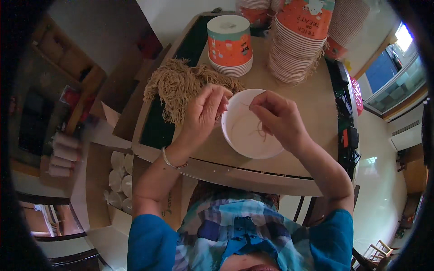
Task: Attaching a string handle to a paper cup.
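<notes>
Checked shirt [208, 229] at six o'clock; right hand [281, 116] pinches strand [244, 105] over open tub [246, 147]; left hand [203, 110], grip unclear; twine heap [175, 88], ten o'clock, likely for reach.

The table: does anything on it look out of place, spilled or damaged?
The twine heap left of the white container sprawls over the green strip of the table, looking tangled and untidy beside the neatly nested orange tubs. I see no spill or damage.
</notes>
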### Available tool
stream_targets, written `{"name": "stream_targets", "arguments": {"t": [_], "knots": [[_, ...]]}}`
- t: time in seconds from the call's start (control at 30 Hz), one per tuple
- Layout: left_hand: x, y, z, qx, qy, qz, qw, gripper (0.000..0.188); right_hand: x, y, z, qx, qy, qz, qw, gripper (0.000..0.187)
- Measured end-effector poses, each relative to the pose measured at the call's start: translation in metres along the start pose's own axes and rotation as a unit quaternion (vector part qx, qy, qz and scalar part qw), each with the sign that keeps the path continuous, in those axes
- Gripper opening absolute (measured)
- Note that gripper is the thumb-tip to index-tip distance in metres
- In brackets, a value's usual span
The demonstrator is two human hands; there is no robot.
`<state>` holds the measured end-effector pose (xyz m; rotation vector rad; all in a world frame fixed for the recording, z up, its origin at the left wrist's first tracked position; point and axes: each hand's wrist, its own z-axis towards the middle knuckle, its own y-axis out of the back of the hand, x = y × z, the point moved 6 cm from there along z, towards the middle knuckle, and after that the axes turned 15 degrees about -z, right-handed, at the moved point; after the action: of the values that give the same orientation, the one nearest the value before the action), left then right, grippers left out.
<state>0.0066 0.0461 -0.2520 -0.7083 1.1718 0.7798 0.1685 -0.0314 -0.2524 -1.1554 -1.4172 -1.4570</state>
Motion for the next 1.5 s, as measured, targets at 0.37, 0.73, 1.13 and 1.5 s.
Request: {"name": "stream_targets", "arguments": {"t": [0.37,0.73,1.13,1.5], "knots": [[-0.013,-0.029,-0.001,0.122,-0.022,0.140,0.982,0.034,0.001,-0.010,-0.007,-0.046,0.107,-0.093,0.989,0.004],[0.006,-0.021,-0.004,0.167,0.074,0.015,0.983,0.015,-0.009,-0.008,-0.002,-0.050,0.129,-0.134,0.981,0.006],[-0.010,-0.007,0.006,0.159,0.006,0.122,0.980,0.007,-0.002,-0.010,0.001,-0.044,0.171,-0.186,0.967,0.008],[-0.001,-0.001,0.005,0.133,0.046,0.123,0.982,0.009,0.014,-0.014,-0.002,-0.083,0.324,-0.308,0.891,0.008]]}}
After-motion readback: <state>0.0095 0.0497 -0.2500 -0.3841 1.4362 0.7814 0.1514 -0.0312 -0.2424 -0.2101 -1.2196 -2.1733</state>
